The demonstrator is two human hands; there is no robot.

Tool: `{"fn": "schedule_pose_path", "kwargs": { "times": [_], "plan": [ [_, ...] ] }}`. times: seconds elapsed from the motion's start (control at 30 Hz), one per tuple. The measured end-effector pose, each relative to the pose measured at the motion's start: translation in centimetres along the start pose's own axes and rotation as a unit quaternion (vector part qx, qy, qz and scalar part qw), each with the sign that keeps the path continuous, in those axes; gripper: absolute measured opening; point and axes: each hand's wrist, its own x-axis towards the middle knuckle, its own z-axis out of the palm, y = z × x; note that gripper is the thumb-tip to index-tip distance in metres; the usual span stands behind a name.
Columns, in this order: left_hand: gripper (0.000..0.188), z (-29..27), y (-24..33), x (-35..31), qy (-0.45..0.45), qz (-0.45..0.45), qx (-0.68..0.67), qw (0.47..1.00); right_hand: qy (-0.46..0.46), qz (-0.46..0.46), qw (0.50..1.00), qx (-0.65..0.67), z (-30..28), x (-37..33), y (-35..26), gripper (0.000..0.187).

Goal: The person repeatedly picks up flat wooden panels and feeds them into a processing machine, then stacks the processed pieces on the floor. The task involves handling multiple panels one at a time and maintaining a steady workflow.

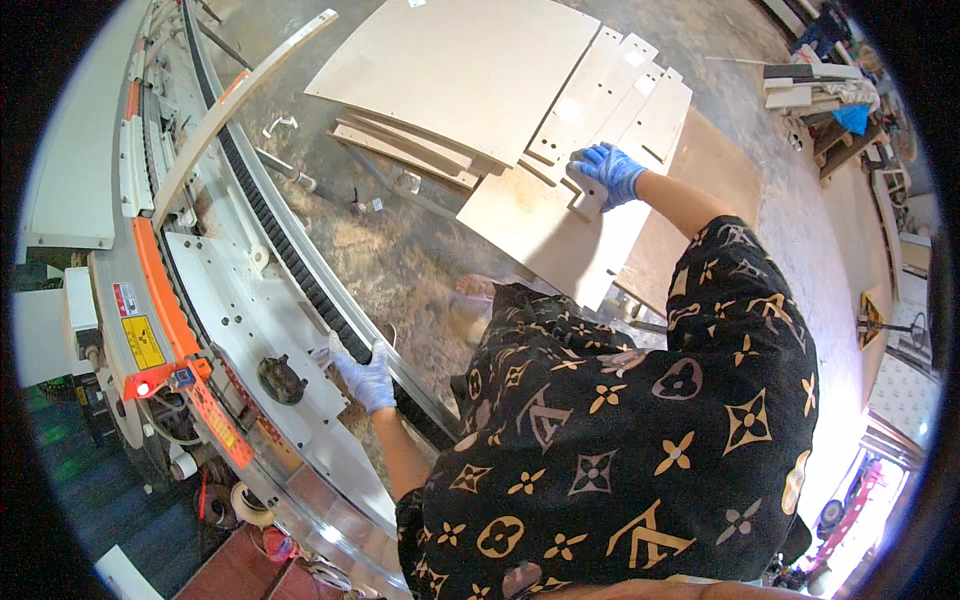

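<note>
The left hand [366, 376], thumb and fingers spread, is at the right edge of the white plate [232, 285] on the left machine [112, 290]. Farther right, the right hand [608, 174] rests over stacked boards [450, 80], fingers together; I cannot tell whether it pinches one.

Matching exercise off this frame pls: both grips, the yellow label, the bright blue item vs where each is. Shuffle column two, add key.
Column one
1. Right grip
2. Left grip
3. Yellow label
4. Bright blue item

Column two
A. Beside the orange strip at the picture's left
B. By the black ribbed track
C. At the heap of pieces, upper right
D. On the stacked pale panels

Pairs: 1-D, 2-B, 3-A, 4-C
</note>
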Motion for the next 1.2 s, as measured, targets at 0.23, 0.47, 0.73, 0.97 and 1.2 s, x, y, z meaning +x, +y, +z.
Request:
{"fn": "schedule_pose_path", "kwargs": {
  "times": [0.23, 0.47, 0.73, 0.97, 1.2],
  "plan": [
    [0.081, 0.1, -1.0, 0.0, 0.013, 0.009, 0.075, 0.997, -0.066, -0.061, 0.996, 0.001, 1.5, -3.6, 0.9, 0.089],
    [0.082, 0.4, -1.1, 0.6, 0.019, 0.021, 0.105, 0.994, -0.072, -0.186, 0.978, -0.068, -0.4, -2.3, 1.5, 0.113],
    [0.080, 3.2, 4.3, -3.2, 0.021, 0.110, -0.085, 0.990, 0.070, -0.216, 0.970, 0.088, -6.2, 1.6, -9.4, 0.094],
    [0.039, 7.4, 6.9, -5.1, -0.122, -0.220, -0.509, 0.823, 0.222, -0.260, 0.907, 0.246, -13.9, 5.4, -27.1, 0.086],
    [0.043, 1.6, 4.9, -4.6, 0.160, -0.197, -0.611, 0.750, 0.151, -0.378, 0.892, 0.199, -17.5, 7.3, -36.0, 0.086]
  ]
}}
